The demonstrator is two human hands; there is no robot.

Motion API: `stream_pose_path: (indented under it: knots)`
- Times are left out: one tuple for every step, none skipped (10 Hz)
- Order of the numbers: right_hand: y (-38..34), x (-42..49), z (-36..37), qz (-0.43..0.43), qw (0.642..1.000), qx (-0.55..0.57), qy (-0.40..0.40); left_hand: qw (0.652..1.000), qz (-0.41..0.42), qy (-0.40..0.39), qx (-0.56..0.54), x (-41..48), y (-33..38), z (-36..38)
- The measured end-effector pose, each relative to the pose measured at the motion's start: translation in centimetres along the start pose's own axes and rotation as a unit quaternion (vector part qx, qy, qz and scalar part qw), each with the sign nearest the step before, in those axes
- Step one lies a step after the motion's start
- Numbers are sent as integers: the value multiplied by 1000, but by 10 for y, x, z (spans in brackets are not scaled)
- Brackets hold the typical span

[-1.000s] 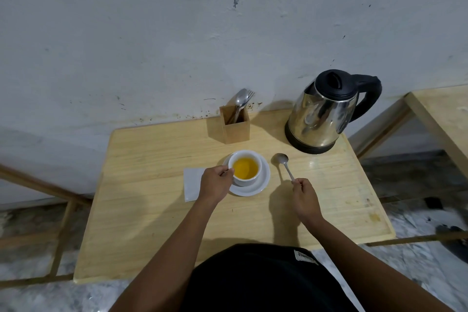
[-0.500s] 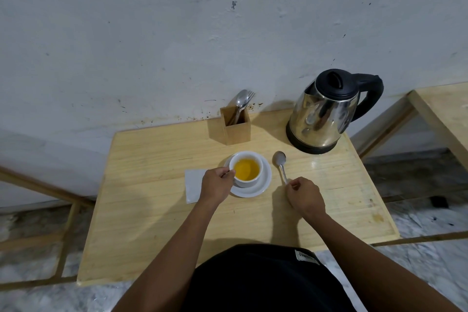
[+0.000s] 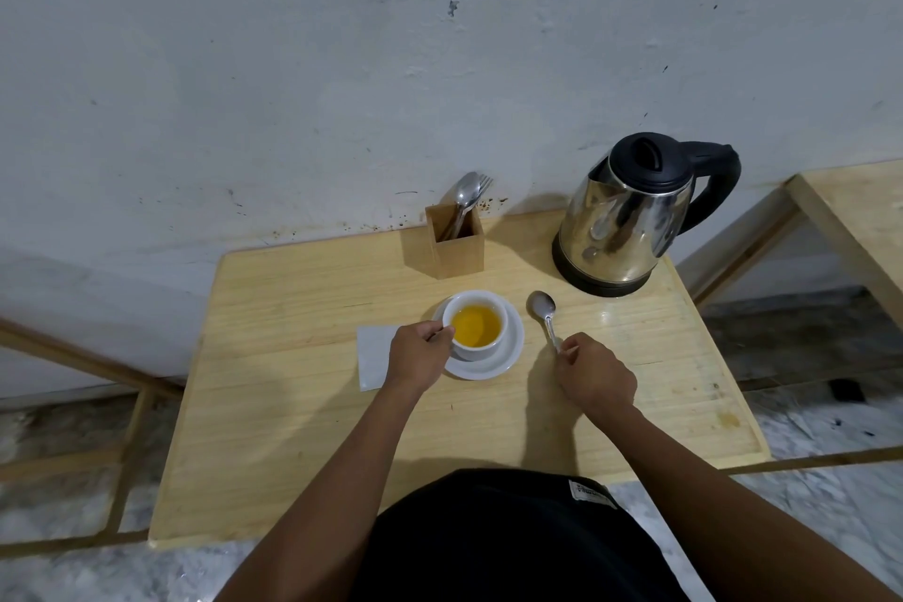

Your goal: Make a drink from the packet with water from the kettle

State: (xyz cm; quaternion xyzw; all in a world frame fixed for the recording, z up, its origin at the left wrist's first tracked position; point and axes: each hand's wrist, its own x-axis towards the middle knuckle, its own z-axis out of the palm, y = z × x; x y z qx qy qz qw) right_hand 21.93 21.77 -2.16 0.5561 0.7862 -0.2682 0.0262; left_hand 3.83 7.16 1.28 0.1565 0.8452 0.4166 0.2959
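A white cup (image 3: 483, 303) holding orange-yellow liquid stands on a white saucer (image 3: 493, 364) in the middle of the wooden table (image 3: 303, 386). My left hand (image 3: 418, 357) grips the cup's handle at its left side. A metal spoon (image 3: 545, 315) lies on the table just right of the saucer, bowl pointing away from me. My right hand (image 3: 593, 374) pinches the end of its handle. The steel kettle (image 3: 630, 220) with a black lid and handle stands at the back right. A white packet or paper (image 3: 374, 357) lies left of the saucer, partly under my left hand.
A wooden cutlery holder (image 3: 454, 247) with a spoon and fork stands at the back against the grey wall. A second wooden table (image 3: 860, 210) is at the right edge. The floor shows past the table's sides.
My right hand has lowered the spoon until it lies flat on the table beside the saucer. My left hand has stayed on the cup's handle.
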Motion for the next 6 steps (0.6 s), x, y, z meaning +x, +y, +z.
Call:
stream_pose_path:
  knots:
    - [-1,0,0,-13,1000,-3,-14,1000,-3,-1,-4,0,1,0]
    - [-4,-1,-3,-16,1000,-12,-23,1000,-13,-3,-10,-2,3,-1]
    - [-6,0,-7,-16,999,-12,-27,1000,-15,-3,-12,-3,4,-1]
    - [-11,1,-13,-23,999,-16,-33,1000,-22,-12,-8,-4,6,-4]
    - [-17,2,-20,-50,998,-12,-30,999,-14,-30,19,-1,8,-8]
    - [-28,7,-30,-79,996,26,-28,997,5,-37,71,0,18,-16]
